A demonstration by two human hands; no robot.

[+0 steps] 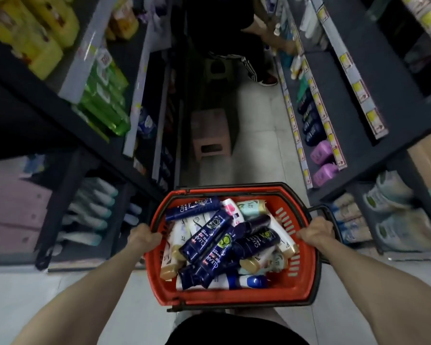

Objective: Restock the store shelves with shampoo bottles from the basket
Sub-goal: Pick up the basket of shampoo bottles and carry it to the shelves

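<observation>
in the head view, the restocking is looking barely begun: the red shopping basket (234, 296) is being held full, low in the aisle, with every bottle left to shelve. the left hand (144, 239) and right hand (315, 231), 2 in all, are clamping its opposite rims. dark blue clear shampoo bottles (204, 239) are lying jumbled over white and cream ones, while the right-hand shelves (341, 78) are showing bare stretches.

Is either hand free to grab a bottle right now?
No, the left hand and the right hand each grip one side of the basket.
</observation>
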